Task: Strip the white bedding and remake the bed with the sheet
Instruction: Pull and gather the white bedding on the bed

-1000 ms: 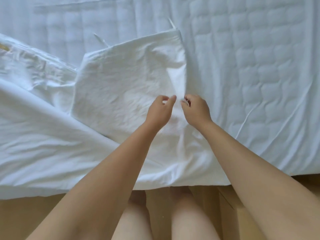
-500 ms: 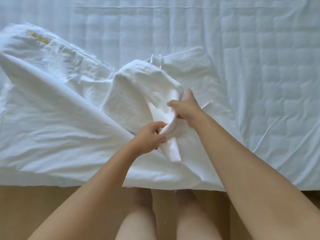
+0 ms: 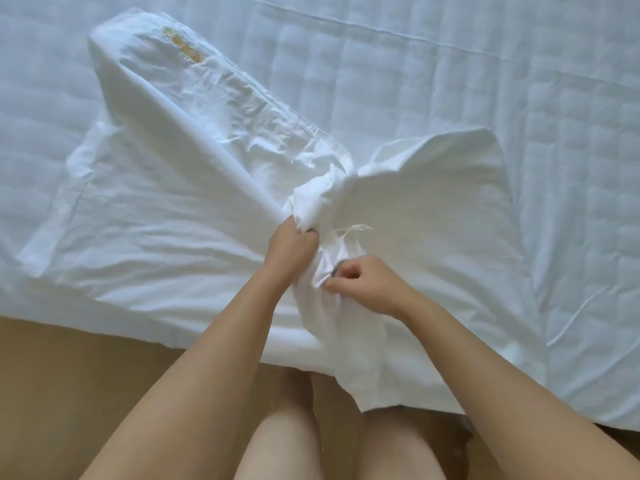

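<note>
A white sheet (image 3: 166,216) lies folded and crumpled across the near side of the quilted mattress (image 3: 433,81), reaching from the upper left to the bed's front edge. It carries a small yellow mark (image 3: 183,48) near its far end. My left hand (image 3: 291,249) is closed on a bunched part of the sheet in the middle. Just to the right, my right hand (image 3: 363,284) pinches the gathered cloth below a thin tie string (image 3: 353,230). A loose flap (image 3: 436,174) of the sheet spreads to the right of both hands.
The wooden floor (image 3: 69,393) runs along the bottom of the view below the bed's edge. My bare legs (image 3: 332,445) stand close against the bed. A corner of the sheet (image 3: 374,389) hangs over the front edge.
Both hands have drawn the sheet's middle together toward the bed's edge, bunching the cloth. The flap that lay flat a second ago now fans to the right, and the view has shifted left.
</note>
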`<state>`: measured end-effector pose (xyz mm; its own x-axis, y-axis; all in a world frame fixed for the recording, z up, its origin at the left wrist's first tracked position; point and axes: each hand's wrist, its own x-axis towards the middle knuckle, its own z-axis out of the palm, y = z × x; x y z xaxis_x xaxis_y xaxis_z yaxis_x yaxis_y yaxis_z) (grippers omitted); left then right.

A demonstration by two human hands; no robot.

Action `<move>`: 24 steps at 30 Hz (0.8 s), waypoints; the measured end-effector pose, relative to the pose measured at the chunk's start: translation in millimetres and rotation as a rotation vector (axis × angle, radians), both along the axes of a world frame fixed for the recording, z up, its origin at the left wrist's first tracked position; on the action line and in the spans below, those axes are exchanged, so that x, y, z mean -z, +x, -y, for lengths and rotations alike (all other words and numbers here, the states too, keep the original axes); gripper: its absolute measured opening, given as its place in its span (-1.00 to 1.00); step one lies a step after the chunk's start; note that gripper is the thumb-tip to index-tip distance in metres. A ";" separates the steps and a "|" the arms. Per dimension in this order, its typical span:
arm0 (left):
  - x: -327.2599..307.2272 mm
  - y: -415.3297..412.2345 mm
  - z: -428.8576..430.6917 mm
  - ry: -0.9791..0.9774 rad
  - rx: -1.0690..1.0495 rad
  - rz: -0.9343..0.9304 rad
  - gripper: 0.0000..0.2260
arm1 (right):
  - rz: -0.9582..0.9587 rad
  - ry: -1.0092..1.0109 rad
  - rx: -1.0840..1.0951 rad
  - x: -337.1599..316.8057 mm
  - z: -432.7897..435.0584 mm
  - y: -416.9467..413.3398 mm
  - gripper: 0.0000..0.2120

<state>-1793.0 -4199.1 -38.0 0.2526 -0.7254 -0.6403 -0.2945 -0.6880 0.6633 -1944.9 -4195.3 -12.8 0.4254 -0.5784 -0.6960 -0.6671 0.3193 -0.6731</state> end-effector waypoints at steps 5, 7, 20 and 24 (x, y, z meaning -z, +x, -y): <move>-21.6 37.7 -48.3 0.142 0.022 -0.264 -0.78 | 0.037 0.091 0.482 2.7 41.2 37.4 -0.15; -26.6 54.5 -59.1 0.170 0.088 -0.352 -0.71 | 0.107 0.213 0.375 4.1 42.1 73.1 -0.23; -17.7 107.7 28.5 -0.025 -0.308 -0.120 -0.89 | 0.220 0.027 -0.128 -2.7 31.9 134.9 -0.74; -25.9 116.8 8.8 -0.136 -0.377 0.057 -0.86 | 0.115 -0.200 0.232 12.8 76.3 142.1 -0.74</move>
